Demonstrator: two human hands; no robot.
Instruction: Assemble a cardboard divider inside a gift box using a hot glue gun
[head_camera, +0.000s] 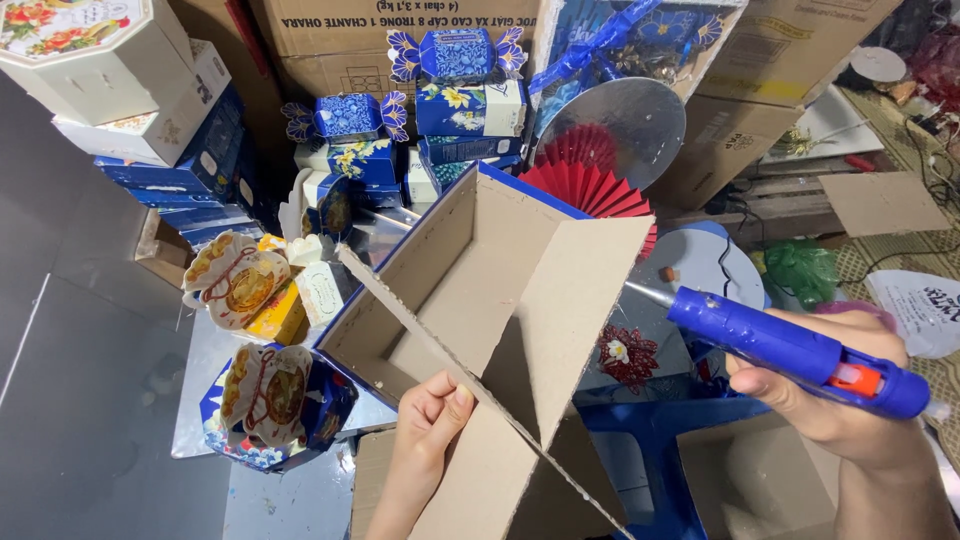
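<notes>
The cardboard box (470, 290) is gripped by the left hand (425, 425), fingers pinched on its flap. The blue glue gun (790, 350) is wrapped tight in the right hand (820, 400). The box should be kept steady and the nozzle put right on the flap's edge.

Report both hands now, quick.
Left hand: closed on the cardboard box flap.
Right hand: closed around the blue glue gun.

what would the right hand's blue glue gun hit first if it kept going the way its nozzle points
Probably the upright cardboard flap of the open box: the blue glue gun in the right hand points left at its edge, though depth is unclear.
</notes>
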